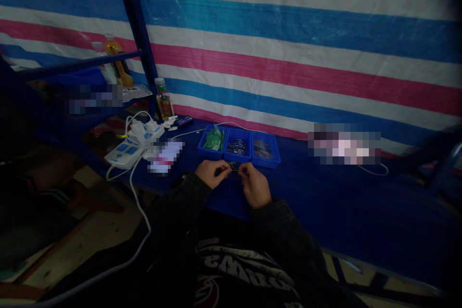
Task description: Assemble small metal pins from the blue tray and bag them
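Over a dark blue table, a person's left hand pinches small metal pieces between thumb and finger. Just beside them, the right hand has its fingertips drawn together; I cannot tell whether they grip anything. Just beyond the fingers, three blue trays adjoin.

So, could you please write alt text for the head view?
A person's left hand and right hand pinch small thin pieces over a blue table, in front of three blue bins. The left bin holds green items, the middle one metallic pieces; a white power strip lies to the left, and a striped sheet hangs behind.
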The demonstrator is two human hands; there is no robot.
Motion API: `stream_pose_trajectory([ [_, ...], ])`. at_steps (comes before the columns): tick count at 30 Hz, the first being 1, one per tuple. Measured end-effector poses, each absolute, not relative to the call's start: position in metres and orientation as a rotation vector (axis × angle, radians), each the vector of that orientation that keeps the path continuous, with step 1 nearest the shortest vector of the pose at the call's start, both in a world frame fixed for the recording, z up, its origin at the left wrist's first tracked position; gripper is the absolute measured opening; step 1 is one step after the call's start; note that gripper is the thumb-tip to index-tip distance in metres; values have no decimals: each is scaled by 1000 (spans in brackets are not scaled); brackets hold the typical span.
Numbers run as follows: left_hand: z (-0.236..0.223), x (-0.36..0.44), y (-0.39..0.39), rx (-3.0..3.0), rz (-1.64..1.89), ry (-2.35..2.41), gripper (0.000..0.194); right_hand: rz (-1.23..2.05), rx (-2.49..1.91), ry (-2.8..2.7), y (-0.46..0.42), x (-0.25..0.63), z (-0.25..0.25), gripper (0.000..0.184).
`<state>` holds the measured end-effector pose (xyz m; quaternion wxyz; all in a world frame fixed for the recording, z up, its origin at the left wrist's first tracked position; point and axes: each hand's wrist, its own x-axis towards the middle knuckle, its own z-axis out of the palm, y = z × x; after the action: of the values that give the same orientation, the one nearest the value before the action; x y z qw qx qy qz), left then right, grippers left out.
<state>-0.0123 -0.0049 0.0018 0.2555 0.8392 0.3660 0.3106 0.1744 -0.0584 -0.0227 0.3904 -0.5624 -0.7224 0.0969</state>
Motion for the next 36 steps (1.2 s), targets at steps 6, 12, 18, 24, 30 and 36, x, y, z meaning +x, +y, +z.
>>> stream_pose_trajectory([
  [6,7,-13,-7,2292,820,987,18,263,-1405,-1840,-60,174,-20,11],
  [12,9,-13,-7,2299,787,940,18,325,-1378,-1868,-60,172,-22,13],
  [18,10,-12,-8,2312,724,856,18,367,-1364,-1922,-60,172,-24,17],
  [24,9,-13,-6,2340,740,900,17,332,-1355,-1892,-60,171,-24,15],
  [30,6,-12,-6,2343,786,930,19,245,-1347,-1889,-59,172,-25,11],
  [36,6,-12,-6,2336,799,914,18,208,-1403,-1891,-59,173,-25,14],
])
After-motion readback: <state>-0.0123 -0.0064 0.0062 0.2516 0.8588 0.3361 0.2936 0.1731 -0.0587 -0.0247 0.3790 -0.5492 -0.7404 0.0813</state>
